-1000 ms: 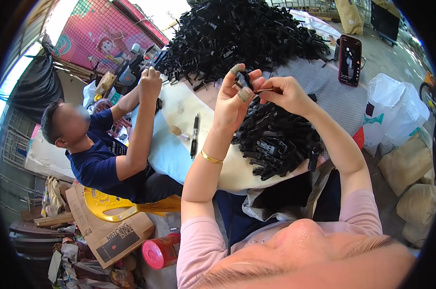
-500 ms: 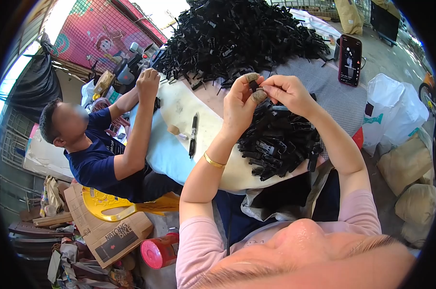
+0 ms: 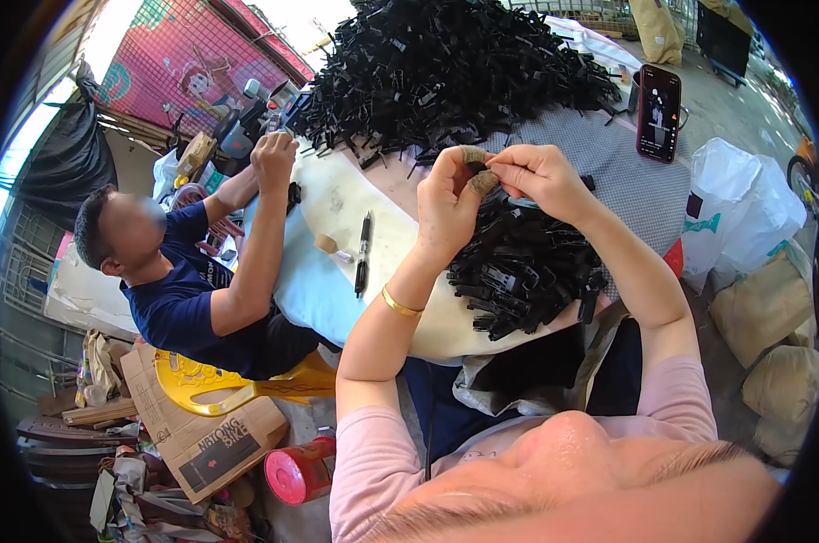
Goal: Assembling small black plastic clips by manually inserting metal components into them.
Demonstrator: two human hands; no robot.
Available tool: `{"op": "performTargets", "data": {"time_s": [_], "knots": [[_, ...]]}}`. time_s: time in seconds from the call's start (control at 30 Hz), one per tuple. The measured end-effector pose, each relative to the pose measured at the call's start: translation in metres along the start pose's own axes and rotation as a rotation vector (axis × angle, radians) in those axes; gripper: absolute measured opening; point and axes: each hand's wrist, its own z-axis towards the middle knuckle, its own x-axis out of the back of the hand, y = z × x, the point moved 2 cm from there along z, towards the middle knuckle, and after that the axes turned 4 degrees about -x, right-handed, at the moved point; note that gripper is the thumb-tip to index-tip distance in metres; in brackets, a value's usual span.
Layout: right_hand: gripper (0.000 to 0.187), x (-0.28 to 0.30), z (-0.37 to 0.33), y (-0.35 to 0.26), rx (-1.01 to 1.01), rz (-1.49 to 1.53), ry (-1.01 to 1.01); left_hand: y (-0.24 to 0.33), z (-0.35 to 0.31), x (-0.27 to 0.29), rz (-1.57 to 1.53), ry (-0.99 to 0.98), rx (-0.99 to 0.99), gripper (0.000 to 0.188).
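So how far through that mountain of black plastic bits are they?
Done, it seems: a smaller heap of black plastic pieces lies at the near table edge, below the hands. In hand: the left hand and right hand meet, fingertips pinched together on something too small to make out. Left: the big pile of black plastic parts further back is far larger, so most looks undone.

one head-worn fisheye view looks steeply down, close above the left hand (image 3: 450, 213) and right hand (image 3: 541, 176)
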Motion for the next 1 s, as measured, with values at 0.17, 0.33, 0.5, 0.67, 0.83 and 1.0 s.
{"op": "performTargets", "data": {"time_s": [0.17, 0.33, 0.5, 0.67, 0.83, 1.0], "knots": [[0.015, -0.001, -0.002, 0.001, -0.121, 0.150, -0.010, 0.004, -0.005, -0.007, 0.002, 0.059, -0.108, 0.017], [0.015, 0.004, 0.001, 0.000, -0.180, 0.131, -0.030, 0.002, -0.003, -0.007, 0.120, 0.054, -0.144, 0.022], [0.024, 0.009, -0.003, -0.006, 0.155, -0.276, 0.155, 0.008, -0.002, -0.009, 0.456, 0.051, -0.146, 0.042], [0.019, 0.011, 0.002, 0.001, 0.077, -0.152, 0.079, 0.020, -0.004, -0.009, 0.617, -0.149, -0.260, 0.061], [0.016, 0.041, 0.004, 0.000, 0.028, 0.186, 0.093, 0.021, 0.009, 0.013, -0.334, -0.322, 0.157, 0.049], [0.012, 0.031, 0.001, -0.002, -0.056, 0.254, -0.179, -0.002, -0.001, 0.005, -0.709, -0.472, 0.405, 0.034]]}}
